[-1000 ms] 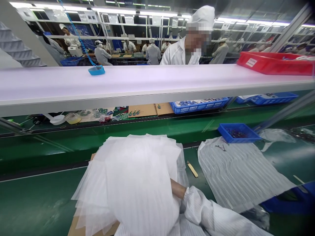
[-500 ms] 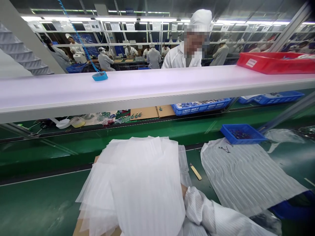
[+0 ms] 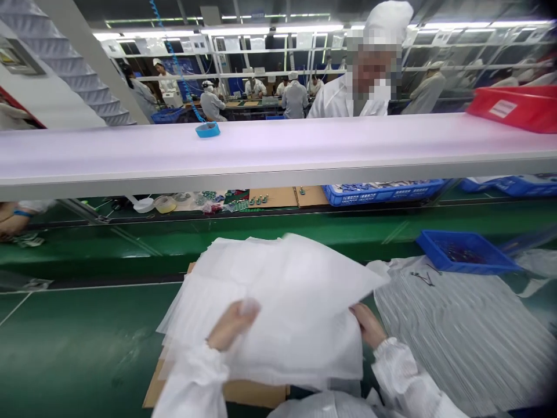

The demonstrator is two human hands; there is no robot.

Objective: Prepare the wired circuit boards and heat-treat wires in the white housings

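A pile of thin white sheets (image 3: pixel 300 290) lies fanned over cardboard (image 3: pixel 255 395) on a green work surface (image 3: pixel 87 348), its back corners reaching toward the surface's far edge. At the pile's right edge, the worker's right hand (image 3: pixel 369 325) appears to pinch a sheet between thumb and fingers, below a raised corner. The left hand (image 3: pixel 235 324), blurred, is over the pile's left part, fingers curled; whether they grip anything cannot be told. Material this light likely creases and clings, so a sound approach would be to part a single layer at its corner, hold it by opposite edges and square it to the cardboard's near edge without tugging the layers beneath. Toward the surface's right edge, a striped sheet (image 3: pixel 452 337) carries thin dark wires (image 3: pixel 423 280), with a blue tray (image 3: pixel 470 255) by its far edge. Above, at the right end of a white shelf (image 3: pixel 282 142), a red bin (image 3: pixel 533 110) bears a white label (image 3: pixel 503 108), its print illegible; no brand can be read.
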